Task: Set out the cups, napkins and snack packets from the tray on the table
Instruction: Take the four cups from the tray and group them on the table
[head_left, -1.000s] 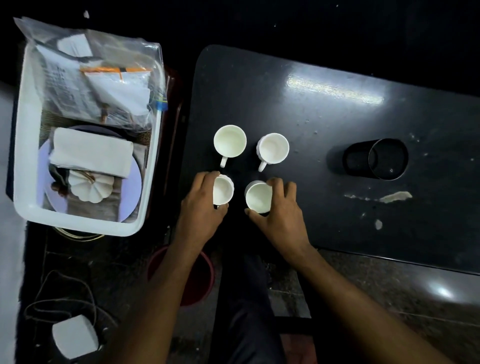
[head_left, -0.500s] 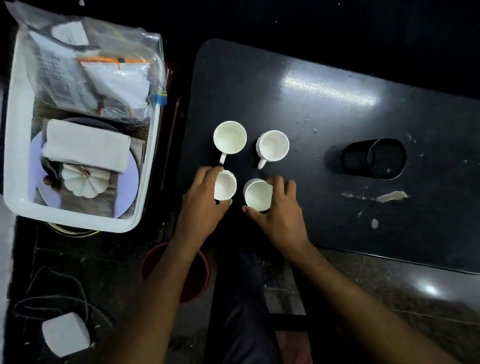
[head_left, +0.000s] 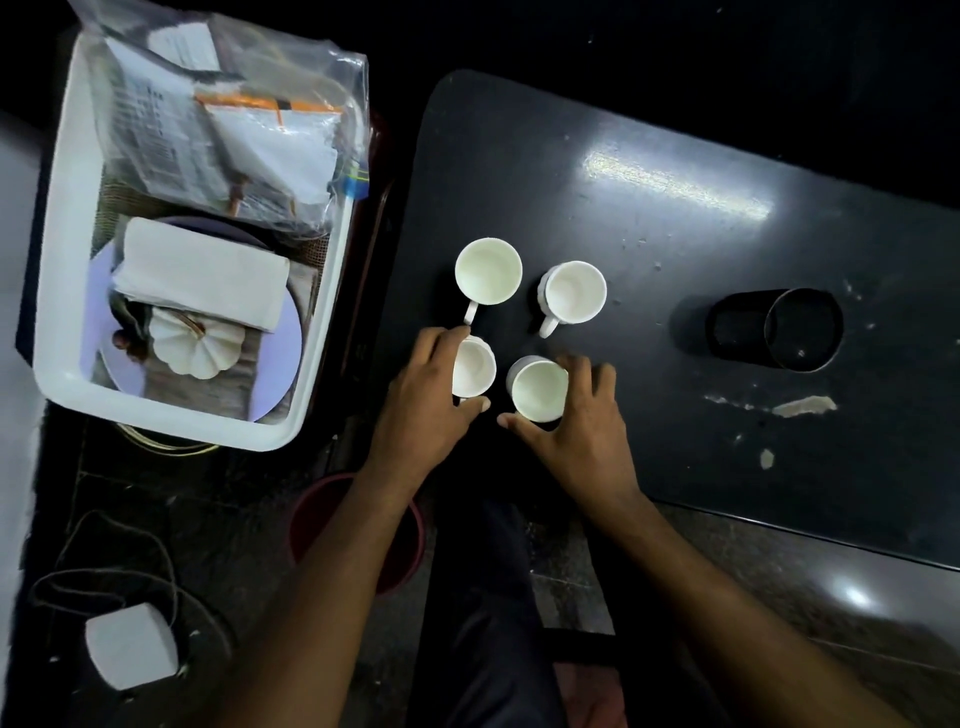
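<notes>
Four cups (head_left: 530, 330) stand in a two-by-two cluster at frame centre on the worktop (head_left: 675, 234); a cylindrical holder (head_left: 776, 330) lies at right. Tray (head_left: 57, 291) at upper left holds napkins (head_left: 202, 278) below bagged packets (head_left: 228, 124).

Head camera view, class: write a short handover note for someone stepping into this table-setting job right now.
Left hand: fingers wrapped around the near-left cup, which stands on the table.
Right hand: fingers around the near-right cup, also on the table.
Done: four cups out; the far-left cup and far-right cup stand free, handles toward the person.
Left: the folded napkins and the bag of snack packets are in the white tray beside the table.
</notes>
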